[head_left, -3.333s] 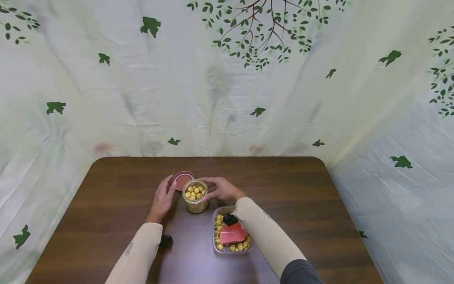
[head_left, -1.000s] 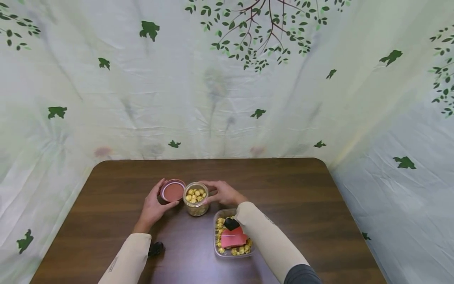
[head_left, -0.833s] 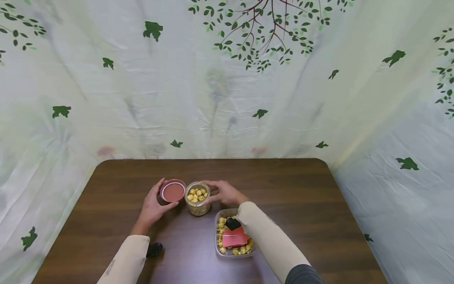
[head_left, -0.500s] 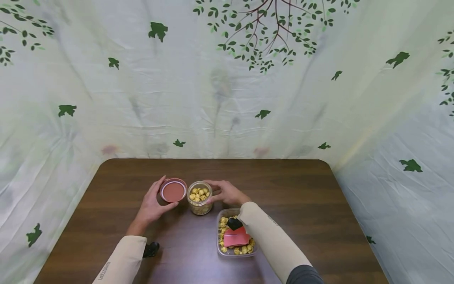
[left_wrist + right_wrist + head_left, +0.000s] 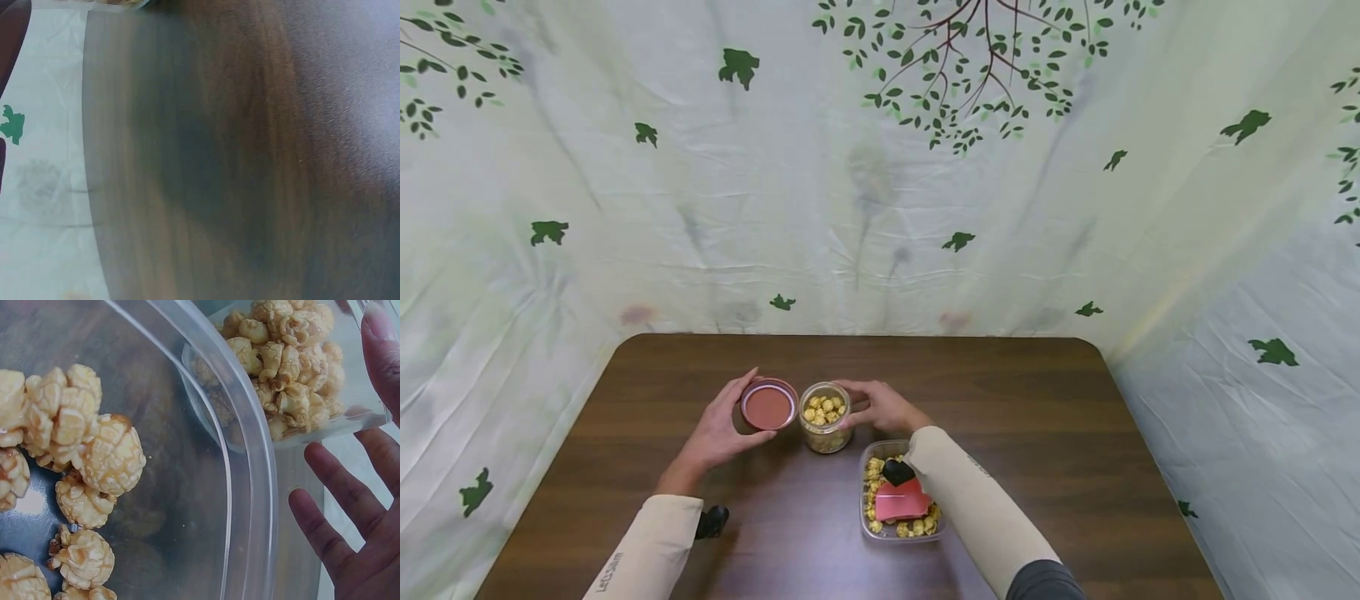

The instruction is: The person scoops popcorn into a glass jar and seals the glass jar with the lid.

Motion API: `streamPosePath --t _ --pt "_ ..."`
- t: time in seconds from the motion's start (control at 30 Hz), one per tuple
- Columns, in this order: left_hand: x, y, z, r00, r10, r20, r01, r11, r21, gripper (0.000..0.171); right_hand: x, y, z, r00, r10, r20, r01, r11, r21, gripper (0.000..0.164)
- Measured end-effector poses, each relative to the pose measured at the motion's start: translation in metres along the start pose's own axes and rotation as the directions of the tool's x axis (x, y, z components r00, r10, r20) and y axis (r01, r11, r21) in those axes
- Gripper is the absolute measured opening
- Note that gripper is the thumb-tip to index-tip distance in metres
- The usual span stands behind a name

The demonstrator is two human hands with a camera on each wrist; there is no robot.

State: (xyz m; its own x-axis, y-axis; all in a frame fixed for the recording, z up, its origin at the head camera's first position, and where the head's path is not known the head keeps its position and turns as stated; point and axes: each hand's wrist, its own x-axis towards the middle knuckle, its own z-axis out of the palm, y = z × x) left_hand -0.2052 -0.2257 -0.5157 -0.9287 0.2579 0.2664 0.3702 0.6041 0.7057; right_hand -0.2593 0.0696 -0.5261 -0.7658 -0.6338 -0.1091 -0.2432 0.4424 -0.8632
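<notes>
My left hand (image 5: 722,429) holds a reddish-pink jar lid (image 5: 769,405) between thumb and fingers, at the left of the jar, its pale-ringed inside facing the camera. My right hand (image 5: 886,410) grips the far right side of a clear jar (image 5: 825,443) that stands upright and uncovered. Caramel popcorn (image 5: 823,410) fills much of it. In the right wrist view the popcorn shows through the jar wall (image 5: 369,422), with the thumb at one side and spread fingertips (image 5: 322,462) below. The left wrist view shows mostly tabletop, with a bit of jar at its top edge.
A clear plastic tub (image 5: 867,525) with popcorn and a smooth pink object (image 5: 901,500) stands in front of the jar, partly under my right forearm. The brown table (image 5: 1037,400) ends at a cloth backdrop (image 5: 880,275) printed with leaves.
Over the last few seconds my left hand has brought the lid from behind the jar to its left side and nearer. My right hand has kept its hold on the jar.
</notes>
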Motion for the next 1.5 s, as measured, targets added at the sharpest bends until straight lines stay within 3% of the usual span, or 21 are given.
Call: streamPosePath --t 0.57,0.87,1.03,1.23,1.4,1.5 --pt "0.014 0.013 -0.003 0.990 0.140 -0.020 -0.140 0.990 0.026 0.084 0.001 0.000 0.000 1.000 -0.023 -0.003 0.023 1.000 0.003 0.074" --pt "0.025 0.030 0.006 0.991 0.126 0.033 -0.120 0.983 -0.137 0.088 0.000 -0.001 0.000 1.000 -0.013 -0.001 0.013 1.000 0.029 0.074" --pt "0.033 0.038 0.015 0.985 0.159 0.059 -0.147 0.973 -0.176 0.087 0.001 0.001 0.001 1.000 -0.009 0.000 0.009 0.999 0.035 0.072" --pt "0.041 0.038 0.023 0.975 0.208 0.076 -0.196 0.970 -0.145 0.084 0.001 0.001 0.001 1.000 -0.005 -0.002 0.005 1.000 0.024 0.072" --pt "0.043 0.040 0.028 0.974 0.208 0.086 -0.203 0.977 -0.063 0.082 0.000 0.001 0.001 1.000 -0.002 -0.003 0.002 1.000 0.004 0.070" --pt "0.045 0.040 0.031 0.972 0.211 0.100 -0.206 0.977 -0.059 0.081 0.000 0.001 0.001 1.000 -0.004 -0.008 0.004 1.000 -0.009 0.070"
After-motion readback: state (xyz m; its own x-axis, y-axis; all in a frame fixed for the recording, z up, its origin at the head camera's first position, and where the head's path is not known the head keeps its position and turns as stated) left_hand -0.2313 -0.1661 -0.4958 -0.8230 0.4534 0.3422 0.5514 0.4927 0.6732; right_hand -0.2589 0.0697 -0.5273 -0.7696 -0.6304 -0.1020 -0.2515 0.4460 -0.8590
